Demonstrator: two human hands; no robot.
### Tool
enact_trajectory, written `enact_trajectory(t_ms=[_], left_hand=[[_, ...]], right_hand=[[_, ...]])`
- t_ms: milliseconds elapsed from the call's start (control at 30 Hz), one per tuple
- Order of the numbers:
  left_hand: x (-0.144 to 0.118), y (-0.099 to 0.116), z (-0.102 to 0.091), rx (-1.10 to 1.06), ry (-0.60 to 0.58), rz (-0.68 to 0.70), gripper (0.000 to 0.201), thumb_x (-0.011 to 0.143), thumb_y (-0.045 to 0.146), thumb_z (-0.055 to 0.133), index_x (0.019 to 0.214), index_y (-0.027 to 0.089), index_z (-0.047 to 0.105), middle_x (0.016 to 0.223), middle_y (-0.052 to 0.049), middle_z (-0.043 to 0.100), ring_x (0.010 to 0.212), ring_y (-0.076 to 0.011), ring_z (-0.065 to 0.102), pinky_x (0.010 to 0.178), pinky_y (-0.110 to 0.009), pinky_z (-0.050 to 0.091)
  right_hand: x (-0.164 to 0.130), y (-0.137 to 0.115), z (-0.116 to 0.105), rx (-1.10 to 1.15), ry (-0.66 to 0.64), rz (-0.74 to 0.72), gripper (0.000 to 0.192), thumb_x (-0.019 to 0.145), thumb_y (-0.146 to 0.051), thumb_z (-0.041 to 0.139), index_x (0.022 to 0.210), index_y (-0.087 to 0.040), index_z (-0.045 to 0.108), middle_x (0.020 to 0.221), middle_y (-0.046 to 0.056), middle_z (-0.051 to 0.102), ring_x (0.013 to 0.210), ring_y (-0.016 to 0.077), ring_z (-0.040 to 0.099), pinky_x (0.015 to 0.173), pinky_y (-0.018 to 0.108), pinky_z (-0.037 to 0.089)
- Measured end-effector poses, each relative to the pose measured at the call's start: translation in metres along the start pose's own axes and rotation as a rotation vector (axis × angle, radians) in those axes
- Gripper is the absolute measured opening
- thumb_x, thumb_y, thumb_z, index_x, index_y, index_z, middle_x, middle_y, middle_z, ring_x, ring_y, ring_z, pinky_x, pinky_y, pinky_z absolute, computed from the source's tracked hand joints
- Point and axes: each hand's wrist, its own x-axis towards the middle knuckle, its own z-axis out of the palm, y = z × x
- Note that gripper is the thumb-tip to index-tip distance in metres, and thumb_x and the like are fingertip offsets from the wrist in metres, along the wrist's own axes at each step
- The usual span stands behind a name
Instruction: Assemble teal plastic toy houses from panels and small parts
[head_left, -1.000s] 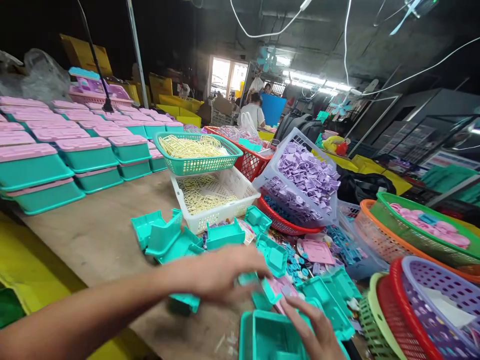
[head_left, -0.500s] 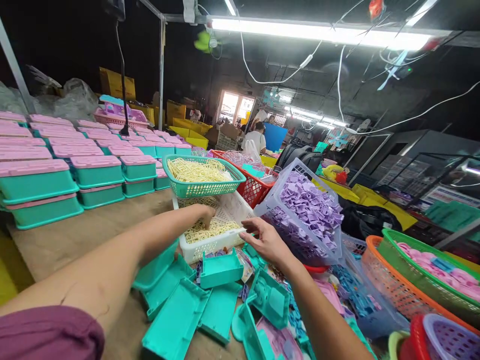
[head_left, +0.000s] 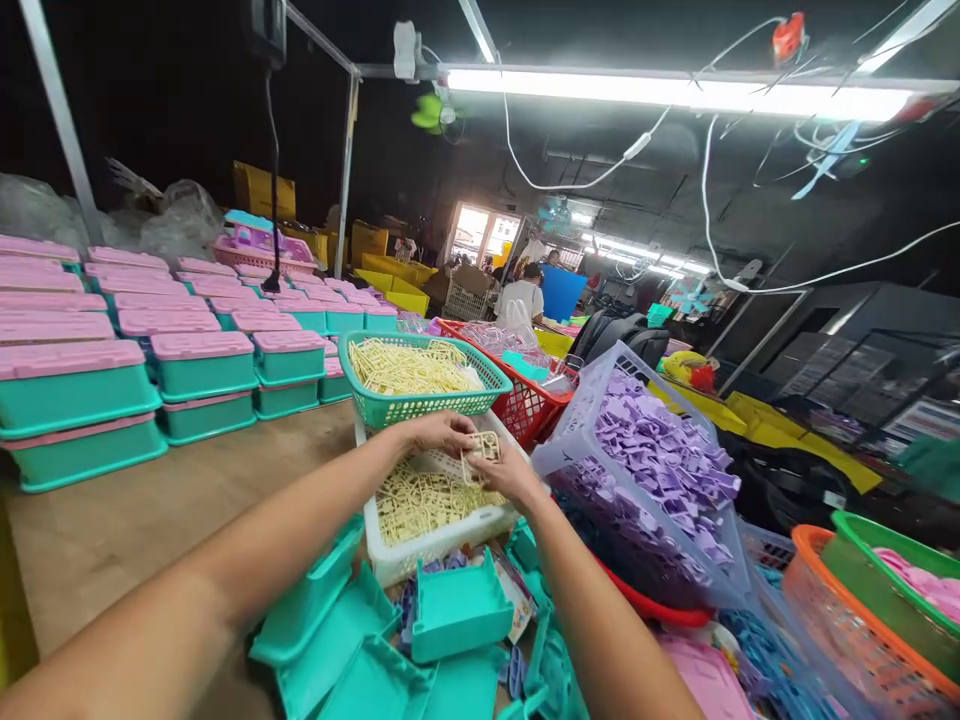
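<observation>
A small pale-yellow plastic frame piece [head_left: 480, 452] is held up between both hands. My left hand [head_left: 444, 434] is closed with its fingertips on the piece's left side. The right side is pinched by my right hand [head_left: 516, 474]. Beneath them stands a white basket [head_left: 450, 541] with many similar yellow pieces [head_left: 427, 508] in it. A teal basket [head_left: 390, 408], filled with more of these yellow pieces, rests on the back of the white one. Teal plastic trays [head_left: 461, 608] lie in a loose heap in front.
Stacked teal boxes with pink lids [head_left: 202, 365] cover the left of the table [head_left: 97, 530]. On the right, a translucent crate [head_left: 637, 525] of purple parts tilts beside a red basket [head_left: 517, 405]. Orange [head_left: 862, 610] and green baskets [head_left: 892, 580] stand farther right. A person [head_left: 521, 298] is in the background.
My left hand has risen out of the white basket with a yellow frame piece. My right hand has closed onto that piece, and the two hands now meet. The view has shifted slightly.
</observation>
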Motion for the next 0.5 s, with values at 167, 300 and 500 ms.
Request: enact_trajectory(t_ms=[167,300,500], left_hand=[[-0.002,0.016,0.008,0.191,0.054,0.022,0.027,0.082,0.04,0.059,0.086,0.014,0.067,0.082,-0.007,0.072,0.072,-0.0168,0.065,0.066,-0.028,0.051],[-0.01,0.046,0.004,0.453,0.159,0.067,0.016,0.078,0.025,0.061,0.084,0.016,0.073,0.084,-0.008,0.075,0.076,-0.0211,0.065,0.072,-0.032,0.048],[-0.003,0.087,-0.044,0.655,0.339,0.052,0.033,0.086,0.019,0.051,0.112,0.016,0.073,0.112,-0.008,0.074,0.098,-0.0195,0.067,0.087,-0.028,0.049]], right_hand=[[-0.001,-0.002,0.006,0.126,-0.13,0.081,0.01,0.089,-0.028,0.057,0.09,-0.018,0.057,0.078,0.002,0.066,0.059,0.0124,0.067,0.047,0.017,0.047],[-0.002,-0.001,0.007,0.189,-0.108,0.095,0.008,0.09,-0.026,0.057,0.088,-0.019,0.053,0.076,-0.001,0.063,0.058,0.0095,0.065,0.045,0.014,0.044],[-0.005,-0.004,0.004,0.329,-0.11,0.141,0.009,0.089,-0.025,0.06,0.093,-0.018,0.056,0.079,0.0,0.065,0.061,0.0102,0.066,0.049,0.017,0.05]])
